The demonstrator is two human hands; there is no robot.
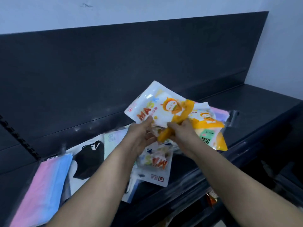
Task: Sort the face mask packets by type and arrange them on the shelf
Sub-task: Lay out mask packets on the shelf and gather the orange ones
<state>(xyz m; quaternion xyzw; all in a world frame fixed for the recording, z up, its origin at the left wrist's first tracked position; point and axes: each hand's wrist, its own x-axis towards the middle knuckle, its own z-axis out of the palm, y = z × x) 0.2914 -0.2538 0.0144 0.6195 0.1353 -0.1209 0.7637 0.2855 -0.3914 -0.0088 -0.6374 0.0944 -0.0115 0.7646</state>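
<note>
Both hands hold a white and orange cartoon mask packet (161, 105) tilted above the dark shelf (255, 102). My left hand (142, 133) grips its lower left edge, and my right hand (181, 131) pinches its orange band. Behind my right hand lies another orange cartoon packet (211, 130) with a green label, partly hidden. Under my hands rests a white "MASK" packet (155, 164). To the left lie a black mask packet (89, 159), a pale green packet (113, 141) and a pink and blue mask packet (44, 185).
A pink and purple packet in a clear bag (224, 114) lies at the pile's right. The shelf's dark back panel (131, 63) rises behind. A slotted upright (18, 136) stands at left. A lower shelf with an orange item (212, 198) shows below.
</note>
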